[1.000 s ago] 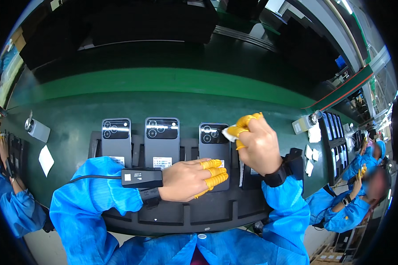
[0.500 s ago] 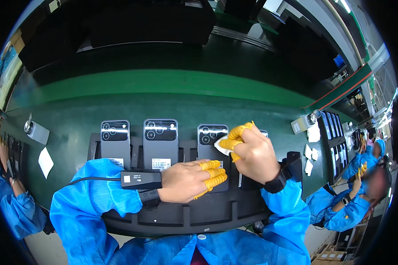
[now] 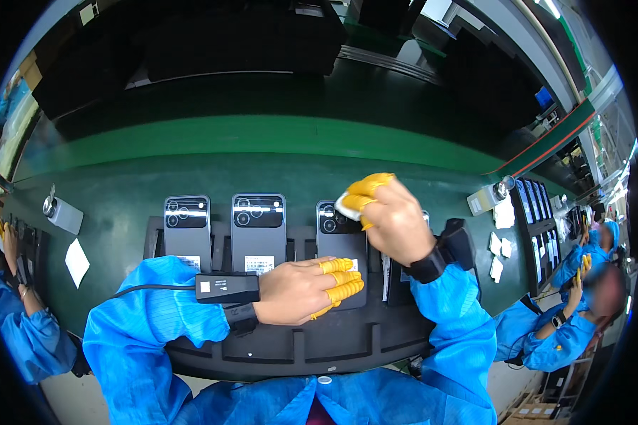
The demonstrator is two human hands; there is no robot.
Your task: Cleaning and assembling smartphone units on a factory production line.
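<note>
Several grey smartphones lie face down in a row in a black slotted tray (image 3: 262,347). On the third phone from the left (image 3: 337,246), my left hand (image 3: 305,289) rests flat across the lower part, fingers stretched and yellow finger cots on them. My right hand (image 3: 398,225), also in yellow finger cots, pinches a folded white wipe (image 3: 343,208) against the dark camera panel of this phone. The wipe and fingers cover the panel's right side. To the left lie another phone (image 3: 259,237) and the leftmost phone (image 3: 187,237), their lower ends partly behind my left arm.
A dispenser bottle (image 3: 66,215) and a white sheet (image 3: 77,263) are on the green table's left. Another bottle (image 3: 483,201), white wipes (image 3: 495,269) and a black rack of phones (image 3: 535,205) stand right. People in blue sleeves work at both sides.
My right hand has moved up and slightly left with the wipe, from the panel's lower right to its upper right. My left hand stays in place.
</note>
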